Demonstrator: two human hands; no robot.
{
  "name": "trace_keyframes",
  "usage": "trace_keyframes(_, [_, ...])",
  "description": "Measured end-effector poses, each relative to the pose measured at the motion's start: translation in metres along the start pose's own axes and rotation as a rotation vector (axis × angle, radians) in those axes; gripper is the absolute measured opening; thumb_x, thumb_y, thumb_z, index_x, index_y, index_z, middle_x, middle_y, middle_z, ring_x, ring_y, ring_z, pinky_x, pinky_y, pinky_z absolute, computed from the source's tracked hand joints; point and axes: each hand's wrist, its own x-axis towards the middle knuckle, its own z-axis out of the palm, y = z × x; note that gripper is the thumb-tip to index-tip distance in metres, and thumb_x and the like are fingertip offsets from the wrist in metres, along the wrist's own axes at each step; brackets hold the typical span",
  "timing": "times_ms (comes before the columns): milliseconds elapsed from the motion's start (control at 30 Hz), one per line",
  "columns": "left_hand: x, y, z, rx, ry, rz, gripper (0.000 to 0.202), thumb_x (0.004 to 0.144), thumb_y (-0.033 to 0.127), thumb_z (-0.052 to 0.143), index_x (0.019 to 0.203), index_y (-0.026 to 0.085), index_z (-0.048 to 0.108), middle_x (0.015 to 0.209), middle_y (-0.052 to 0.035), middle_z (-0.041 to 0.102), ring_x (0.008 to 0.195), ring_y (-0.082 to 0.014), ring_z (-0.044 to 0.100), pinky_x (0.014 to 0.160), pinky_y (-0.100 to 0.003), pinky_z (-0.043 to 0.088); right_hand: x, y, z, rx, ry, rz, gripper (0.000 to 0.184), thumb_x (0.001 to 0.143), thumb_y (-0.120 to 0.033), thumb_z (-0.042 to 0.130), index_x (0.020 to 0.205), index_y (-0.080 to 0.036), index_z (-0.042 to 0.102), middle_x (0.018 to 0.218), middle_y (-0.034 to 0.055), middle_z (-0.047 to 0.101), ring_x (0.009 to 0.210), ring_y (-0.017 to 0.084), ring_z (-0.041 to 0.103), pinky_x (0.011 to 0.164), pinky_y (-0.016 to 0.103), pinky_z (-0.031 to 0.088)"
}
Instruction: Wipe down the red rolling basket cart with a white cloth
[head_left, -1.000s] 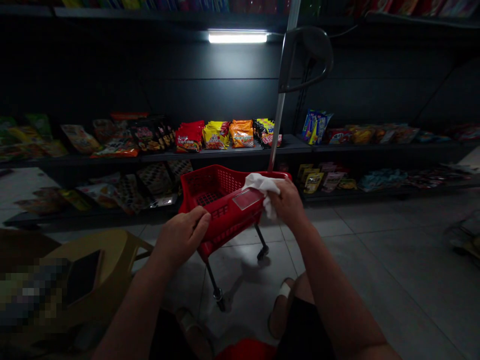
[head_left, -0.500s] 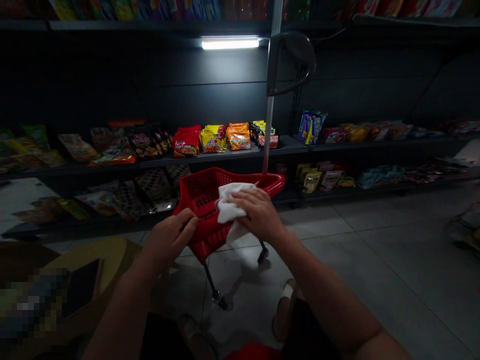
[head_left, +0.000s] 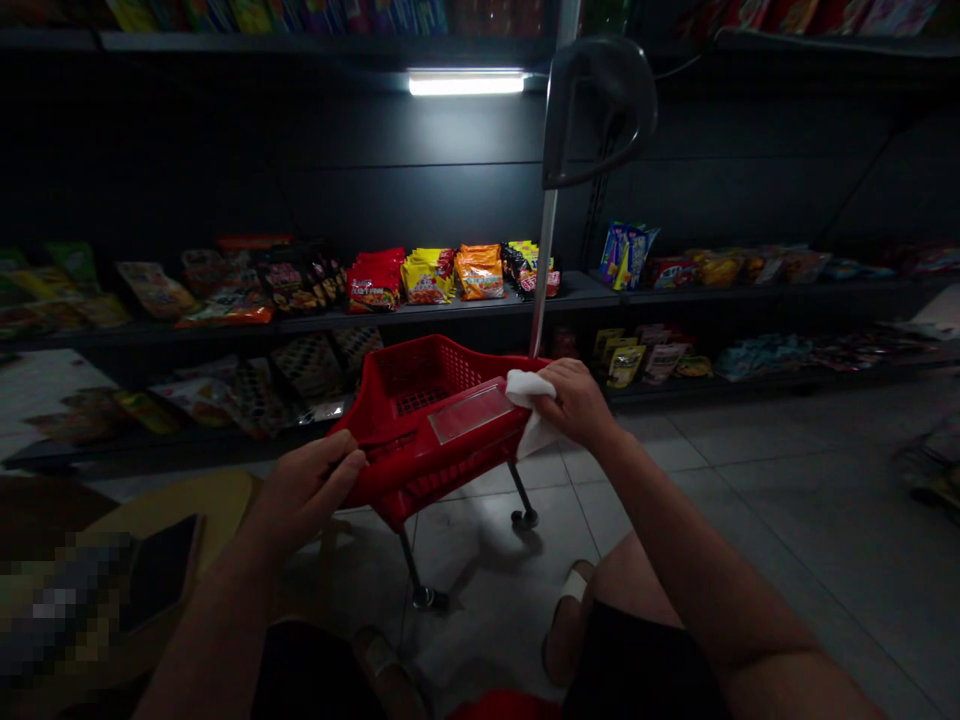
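In front of me stands a small red shopping cart [head_left: 469,462] with a basket body and dark legs on casters. My left hand [head_left: 311,485] is wrapped round the left end of its near rim. At the right end, my right hand [head_left: 579,400] grips a white cloth [head_left: 534,395] that presses on the rim, its lower part hanging down. A clear label panel [head_left: 471,413] shows on the handle between the two hands. From the cart's right side rises a metal pole [head_left: 545,250] with a grey looped handle [head_left: 600,112].
Dark store shelves [head_left: 300,322] hold rows of snack packets behind the cart. A lit tube lamp [head_left: 466,84] hangs under the upper shelf. At left, a yellowish round stool [head_left: 225,495] carries a dark tablet or phone [head_left: 161,570]. My feet rest on the tiled floor [head_left: 675,520].
My right hand and the cloth have slid right along the cart's rim, uncovering the label panel. My left hand has shifted slightly left and down, and the cart has turned a little.
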Motion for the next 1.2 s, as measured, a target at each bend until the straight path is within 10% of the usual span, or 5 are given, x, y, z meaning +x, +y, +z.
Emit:
trace_keyframes(233, [0.003, 0.006, 0.000, -0.070, -0.025, -0.013, 0.032, 0.091, 0.042, 0.043, 0.067, 0.021, 0.049, 0.061, 0.0039, 0.048, 0.057, -0.0126, 0.047, 0.056, -0.026, 0.035, -0.007, 0.059, 0.002, 0.209, 0.249, 0.393, 0.056, 0.095, -0.059, 0.037, 0.090, -0.014, 0.070, 0.084, 0.0093, 0.070, 0.077, 0.021, 0.063, 0.071, 0.033, 0.049])
trace_keyframes(500, [0.019, -0.010, 0.004, -0.147, 0.059, -0.038, 0.043, 0.096, 0.044, 0.031, 0.074, 0.020, 0.060, 0.070, 0.0006, 0.061, 0.066, -0.0147, 0.054, 0.066, -0.026, 0.040, 0.000, -0.048, 0.013, -0.152, 0.088, 0.120, 0.034, 0.096, -0.035, 0.047, 0.114, -0.019, 0.071, 0.106, 0.0099, 0.073, 0.105, 0.026, 0.063, 0.109, 0.044, 0.035])
trace_keyframes(800, [0.024, -0.008, 0.003, -0.099, -0.010, -0.005, 0.053, 0.098, 0.050, 0.030, 0.090, 0.020, 0.073, 0.086, -0.0023, 0.073, 0.079, -0.0177, 0.064, 0.076, -0.027, 0.044, -0.007, -0.124, 0.062, 0.069, -0.022, -0.104, 0.038, 0.099, -0.028, 0.049, 0.134, -0.040, 0.057, 0.146, -0.0058, 0.052, 0.137, 0.021, 0.044, 0.120, 0.044, 0.017])
trace_keyframes(1000, [0.025, 0.011, 0.005, -0.112, -0.084, 0.031, 0.057, 0.098, 0.051, 0.024, 0.095, 0.021, 0.072, 0.097, -0.0023, 0.073, 0.089, -0.0186, 0.064, 0.082, -0.029, 0.045, -0.051, -0.060, 0.068, 0.054, 0.183, -0.084, 0.033, 0.098, -0.023, 0.049, 0.117, -0.040, 0.070, 0.132, -0.0051, 0.064, 0.131, 0.018, 0.050, 0.117, 0.044, 0.029])
trace_keyframes(1200, [0.042, 0.042, 0.016, -0.041, -0.239, 0.074, 0.053, 0.099, 0.050, 0.022, 0.108, 0.024, 0.067, 0.103, -0.0011, 0.072, 0.090, -0.0194, 0.065, 0.081, -0.030, 0.045, -0.123, -0.020, 0.105, 0.287, 0.580, 0.568, 0.034, 0.086, -0.023, 0.049, 0.110, -0.020, 0.072, 0.120, 0.0084, 0.068, 0.113, 0.023, 0.060, 0.101, 0.043, 0.046])
